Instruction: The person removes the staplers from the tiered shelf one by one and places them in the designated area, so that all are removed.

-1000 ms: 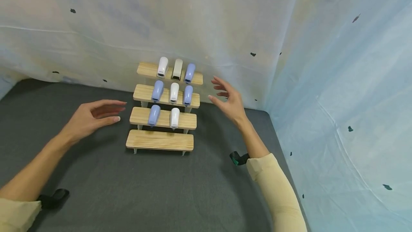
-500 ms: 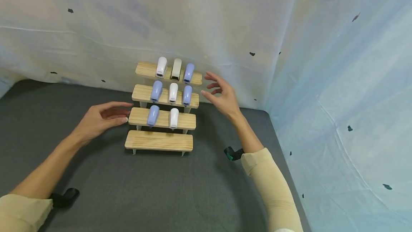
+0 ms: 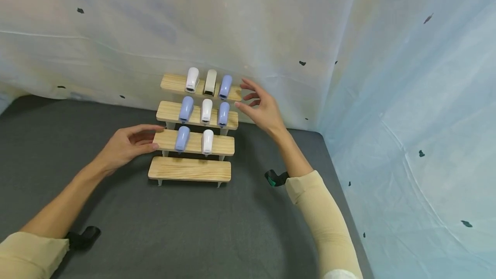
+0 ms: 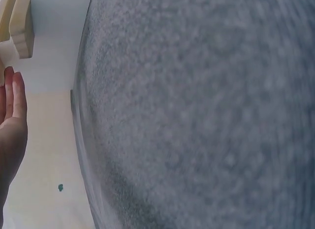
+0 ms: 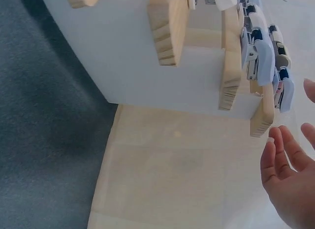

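Observation:
A four-tier wooden display stand (image 3: 190, 169) holds several small staplers. On its top shelf are a white stapler (image 3: 192, 79), a beige stapler (image 3: 210, 82) and a periwinkle stapler (image 3: 225, 86). The shelf below bears two periwinkle ones with a white stapler (image 3: 206, 111) between them; lower down sit a periwinkle stapler (image 3: 182, 138) and a white stapler (image 3: 207, 141). My left hand (image 3: 125, 147), fingers relaxed, has its fingertips right at the left end of that third shelf. My right hand (image 3: 263, 109) is spread loosely beside the top shelf's right end, its fingertips close in the right wrist view.
A dark grey cloth (image 3: 190, 236) covers the table. Behind the stand hangs a pale sheet (image 3: 232, 20) with small dark marks, and a light blue sheet (image 3: 407, 119) closes off the right side. Black straps (image 3: 83, 238) show at both wrists.
Both hands have moved inward toward the stand, the left to the right and the right to the left and slightly up. The staplers keep their places on the shelves.

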Tool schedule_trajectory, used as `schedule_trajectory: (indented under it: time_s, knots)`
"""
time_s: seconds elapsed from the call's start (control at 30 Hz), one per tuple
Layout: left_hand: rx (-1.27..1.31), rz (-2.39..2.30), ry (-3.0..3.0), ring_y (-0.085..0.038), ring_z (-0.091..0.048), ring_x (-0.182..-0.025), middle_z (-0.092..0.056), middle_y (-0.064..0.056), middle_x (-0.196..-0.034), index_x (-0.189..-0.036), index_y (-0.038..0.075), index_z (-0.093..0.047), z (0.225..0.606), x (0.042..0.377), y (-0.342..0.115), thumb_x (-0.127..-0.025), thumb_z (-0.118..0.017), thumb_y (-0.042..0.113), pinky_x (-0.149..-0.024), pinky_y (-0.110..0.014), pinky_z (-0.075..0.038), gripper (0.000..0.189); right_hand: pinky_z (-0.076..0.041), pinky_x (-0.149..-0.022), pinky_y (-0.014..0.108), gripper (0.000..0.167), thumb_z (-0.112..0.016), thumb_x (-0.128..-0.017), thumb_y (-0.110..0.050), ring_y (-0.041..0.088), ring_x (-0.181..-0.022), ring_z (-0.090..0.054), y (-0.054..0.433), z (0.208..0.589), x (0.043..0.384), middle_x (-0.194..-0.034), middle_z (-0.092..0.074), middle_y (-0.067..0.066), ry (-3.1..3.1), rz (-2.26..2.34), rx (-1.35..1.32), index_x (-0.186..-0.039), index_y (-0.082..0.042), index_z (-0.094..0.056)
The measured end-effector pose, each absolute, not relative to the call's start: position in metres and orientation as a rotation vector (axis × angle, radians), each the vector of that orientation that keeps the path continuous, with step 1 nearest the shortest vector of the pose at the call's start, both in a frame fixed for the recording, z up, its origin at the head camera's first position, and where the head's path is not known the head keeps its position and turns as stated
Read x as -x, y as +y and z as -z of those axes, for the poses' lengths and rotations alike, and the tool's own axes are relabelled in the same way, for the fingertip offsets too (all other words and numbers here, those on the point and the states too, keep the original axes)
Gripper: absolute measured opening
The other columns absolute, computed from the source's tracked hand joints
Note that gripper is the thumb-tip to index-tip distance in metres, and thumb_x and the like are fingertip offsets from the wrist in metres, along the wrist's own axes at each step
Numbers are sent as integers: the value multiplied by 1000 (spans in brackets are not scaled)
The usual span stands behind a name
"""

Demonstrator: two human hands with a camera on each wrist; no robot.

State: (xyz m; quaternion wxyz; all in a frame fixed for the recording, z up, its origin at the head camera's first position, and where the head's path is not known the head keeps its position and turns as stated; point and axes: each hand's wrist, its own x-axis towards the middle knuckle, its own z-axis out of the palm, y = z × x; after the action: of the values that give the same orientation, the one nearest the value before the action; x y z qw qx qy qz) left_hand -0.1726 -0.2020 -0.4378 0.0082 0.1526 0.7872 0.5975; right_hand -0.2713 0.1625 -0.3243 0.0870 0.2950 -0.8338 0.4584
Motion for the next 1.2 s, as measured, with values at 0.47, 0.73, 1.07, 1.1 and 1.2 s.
schedule_trajectory:
  time_s: [0.47, 0.73, 1.07, 1.1, 1.2]
  knots:
    - [-417, -1925, 2402, -5, -62, -109, -59, -1, -133, -137, 5, -58, 442, 173, -198, -91, -74, 8, -83, -20, -55, 49, -50, -89, 45, 67, -80, -86, -17, 22, -104, -59, 143, 325, 287, -133, -62, 8, -2498, -1386, -851, -146, -11, -50]
    - [-385, -1947, 2358, -8, -62, -109, -55, -6, -135, -138, 4, -55, 441, 174, -194, -91, -74, 10, -84, -20, -55, 51, -49, -84, 39, 70, -80, -85, -18, 21, -104, -58, 135, 327, 293, -132, -61, 7, -2505, -1398, -859, -147, -13, -48]
    - [-387, -1961, 2309, -10, -62, -110, -52, -10, -136, -138, 1, -52, 444, 175, -193, -93, -72, 8, -84, -22, -55, 49, -48, -81, 30, 71, -81, -85, -24, 18, -106, -58, 130, 327, 298, -131, -62, 6, -2554, -1306, -857, -147, -16, -48]
    - [-385, -1959, 2309, -11, -62, -110, -51, -10, -137, -138, 1, -52, 444, 175, -194, -93, -71, 8, -84, -22, -55, 49, -47, -81, 30, 70, -81, -85, -24, 19, -106, -58, 130, 327, 297, -131, -62, 6, -2557, -1300, -855, -147, -16, -49]
    - [-378, -1939, 2320, -9, -61, -111, -51, -12, -138, -138, 2, -52, 444, 175, -194, -93, -72, 9, -85, -21, -55, 50, -48, -82, 31, 69, -81, -85, -22, 21, -106, -59, 128, 327, 297, -131, -63, 8, -2551, -1315, -848, -146, -14, -50]
